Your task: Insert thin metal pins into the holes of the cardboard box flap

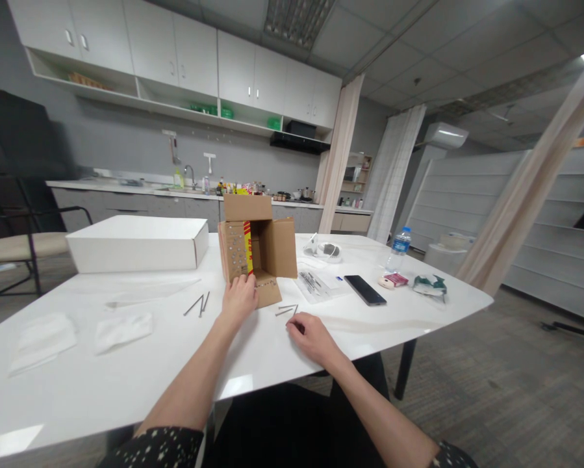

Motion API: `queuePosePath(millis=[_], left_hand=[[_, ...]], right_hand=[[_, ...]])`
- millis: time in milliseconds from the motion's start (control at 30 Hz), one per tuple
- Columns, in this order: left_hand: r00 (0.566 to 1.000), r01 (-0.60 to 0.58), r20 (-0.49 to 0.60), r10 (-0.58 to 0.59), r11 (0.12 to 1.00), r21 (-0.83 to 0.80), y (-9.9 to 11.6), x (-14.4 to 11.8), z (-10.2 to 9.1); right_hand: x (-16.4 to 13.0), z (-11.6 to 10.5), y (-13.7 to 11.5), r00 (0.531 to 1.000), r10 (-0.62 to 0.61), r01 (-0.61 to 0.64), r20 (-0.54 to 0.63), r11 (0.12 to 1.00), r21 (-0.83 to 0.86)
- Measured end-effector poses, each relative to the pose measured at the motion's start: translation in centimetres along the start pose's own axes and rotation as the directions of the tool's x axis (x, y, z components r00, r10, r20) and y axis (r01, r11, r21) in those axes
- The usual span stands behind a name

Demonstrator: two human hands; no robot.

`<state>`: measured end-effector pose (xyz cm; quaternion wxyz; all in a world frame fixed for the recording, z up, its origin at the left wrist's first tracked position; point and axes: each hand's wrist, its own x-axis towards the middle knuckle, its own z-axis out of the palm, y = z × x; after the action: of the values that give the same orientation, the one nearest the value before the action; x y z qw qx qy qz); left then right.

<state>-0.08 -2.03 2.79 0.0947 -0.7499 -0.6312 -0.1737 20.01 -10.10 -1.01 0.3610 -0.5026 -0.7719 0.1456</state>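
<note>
A small brown cardboard box [261,250] lies on its side on the white table [126,370], flaps open toward me, with rows of small holes or studs on its left and bottom flaps. My left hand [239,298] rests against the lower left flap and steadies it. My right hand [310,337] lies on the table a little to the right, fingertips at several thin metal nails [286,310]. Whether a nail is pinched in those fingers is hidden. More nails [197,304] lie to the left of the box.
A large white box [138,244] stands at the back left. Clear plastic bags [121,329] lie at the front left. To the right are a plastic sleeve with tools [314,284], a black phone [364,290], a water bottle [399,249] and small items. A chair [13,247] stands left.
</note>
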Motion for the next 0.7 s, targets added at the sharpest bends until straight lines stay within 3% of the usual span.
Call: queuePosePath(millis=[700], left_hand=[[0.999, 0.009, 0.037, -0.007, 0.998, -0.057, 0.02, -0.39, -0.23]], right_hand=[[0.03, 0.2, 0.33, 1.0, -0.015, 0.015, -0.004, 1.0, -0.021]])
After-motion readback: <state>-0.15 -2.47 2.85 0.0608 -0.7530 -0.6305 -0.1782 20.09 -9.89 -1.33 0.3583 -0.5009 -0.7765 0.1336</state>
